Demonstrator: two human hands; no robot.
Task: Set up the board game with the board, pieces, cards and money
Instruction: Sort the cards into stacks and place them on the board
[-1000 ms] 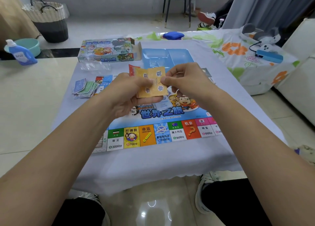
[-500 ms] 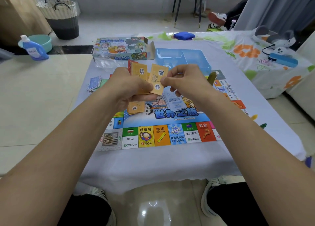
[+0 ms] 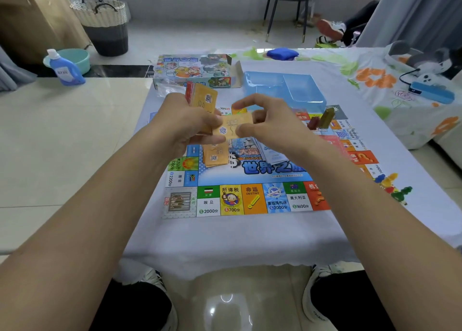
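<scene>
The colourful game board point(image 3: 252, 198) lies flat on the white-covered table. My left hand point(image 3: 185, 123) grips a stack of orange and red cards point(image 3: 202, 98) above the board. My right hand point(image 3: 270, 120) pinches one orange card point(image 3: 232, 128) that both hands touch, held between them. A small pile of orange cards point(image 3: 216, 154) lies on the board below my hands, and light blue cards point(image 3: 271, 153) lie beside it, partly hidden by my right wrist. Red and olive playing pieces point(image 3: 322, 119) stand on the board's right side.
The game box point(image 3: 193, 70) and a clear blue plastic tray point(image 3: 285, 89) sit at the table's far side. Several small coloured pieces point(image 3: 391, 187) lie on the cloth right of the board. A blue device with cable point(image 3: 431, 94) rests on the floral cover.
My right hand has drawn one orange card lower, away from the stack in my left hand. The view has shifted left, showing more of the board's right side.
</scene>
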